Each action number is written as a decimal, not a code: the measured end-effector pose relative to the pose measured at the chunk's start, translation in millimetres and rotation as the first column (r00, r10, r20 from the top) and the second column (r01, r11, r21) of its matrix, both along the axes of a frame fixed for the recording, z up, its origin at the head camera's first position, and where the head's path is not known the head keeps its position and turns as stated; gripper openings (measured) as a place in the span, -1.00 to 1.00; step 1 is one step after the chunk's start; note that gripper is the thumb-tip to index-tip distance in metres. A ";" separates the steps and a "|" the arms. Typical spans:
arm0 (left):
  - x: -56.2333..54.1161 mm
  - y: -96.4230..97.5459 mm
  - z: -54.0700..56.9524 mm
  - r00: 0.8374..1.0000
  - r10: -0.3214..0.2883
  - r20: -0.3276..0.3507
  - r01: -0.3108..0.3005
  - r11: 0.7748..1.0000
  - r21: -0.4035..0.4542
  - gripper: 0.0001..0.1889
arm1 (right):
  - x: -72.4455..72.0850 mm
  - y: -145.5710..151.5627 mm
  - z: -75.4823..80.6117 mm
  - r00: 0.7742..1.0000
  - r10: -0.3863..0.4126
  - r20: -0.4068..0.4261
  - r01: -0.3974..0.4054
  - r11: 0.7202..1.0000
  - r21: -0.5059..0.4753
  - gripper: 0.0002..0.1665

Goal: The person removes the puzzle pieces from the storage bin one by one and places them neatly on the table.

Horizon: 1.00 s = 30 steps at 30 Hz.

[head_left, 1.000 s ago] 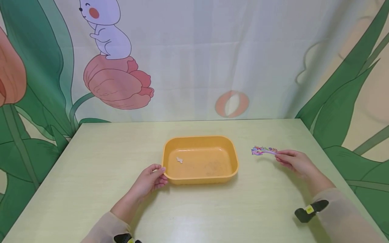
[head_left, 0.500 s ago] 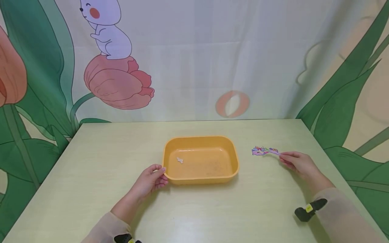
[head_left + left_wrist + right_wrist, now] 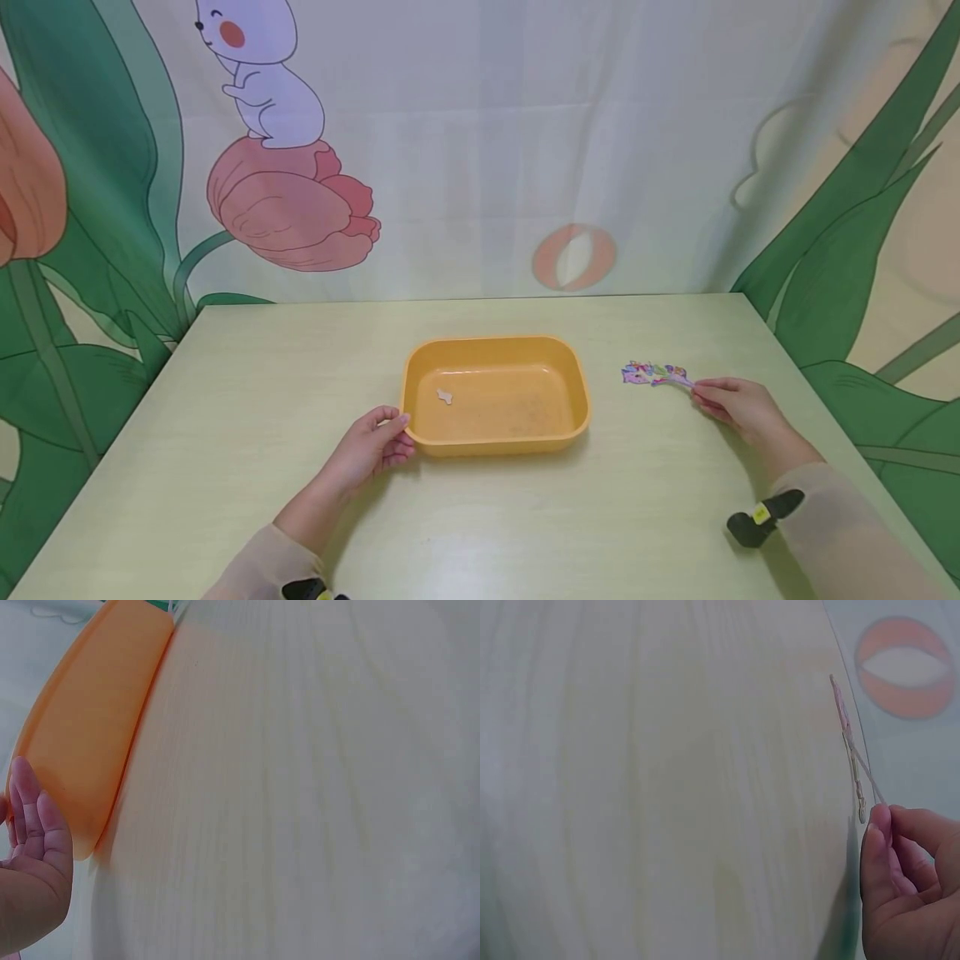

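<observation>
A shallow yellow plastic tray (image 3: 510,404) stands on the table, with a small pale scrap (image 3: 445,397) lying inside near its left end. At its front left corner my left hand (image 3: 371,446) grips the rim, thumb on top and fingers curled below; in the left wrist view those fingers (image 3: 52,825) lie against the tray's outer wall. To the tray's right, my right hand (image 3: 738,404) pinches the narrow end of a thin, flat, colourful printed cut-out piece (image 3: 643,372). Seen nearly edge-on in the right wrist view, the piece (image 3: 840,701) forks near a pale strip between thumb and finger.
The pale wooden table (image 3: 225,467) ends at the back against a printed curtain (image 3: 450,150) with a rabbit and flowers. Black wrist cameras (image 3: 761,521) are strapped over both sleeves.
My right hand has shifted slightly to the right, its fingertips now nearer the end of the pale strip. The colourful part barely moves. My left hand and the tray stay in place.
</observation>
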State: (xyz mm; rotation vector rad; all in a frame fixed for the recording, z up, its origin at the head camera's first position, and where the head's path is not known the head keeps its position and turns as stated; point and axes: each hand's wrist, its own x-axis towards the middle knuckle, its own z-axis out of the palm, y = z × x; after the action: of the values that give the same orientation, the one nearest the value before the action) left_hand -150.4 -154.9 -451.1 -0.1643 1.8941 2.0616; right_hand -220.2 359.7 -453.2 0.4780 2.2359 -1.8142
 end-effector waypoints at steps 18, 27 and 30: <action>0.4 -1.2 0.1 1.000 -0.005 -0.007 0.005 1.000 -0.004 -0.81 | -6.2 -4.3 -5.8 0.998 0.066 -0.013 -0.057 0.932 0.359 -0.53; 1.1 -0.5 1.8 1.000 0.007 -0.005 -0.007 1.000 -0.022 -0.76 | -7.7 -8.2 -4.2 0.998 0.067 -0.005 -0.058 0.892 0.449 -0.58; 1.3 -0.5 1.8 1.000 0.003 -0.005 -0.003 1.000 -0.017 -0.77 | -8.0 -8.0 -4.3 0.998 0.071 -0.002 -0.062 0.889 0.454 -0.58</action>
State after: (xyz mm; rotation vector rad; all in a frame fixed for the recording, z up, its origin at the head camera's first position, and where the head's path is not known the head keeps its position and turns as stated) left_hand -149.1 -155.4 -449.4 -0.1668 1.9155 2.0509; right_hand -228.2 351.7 -457.5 0.4550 2.6568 -1.2543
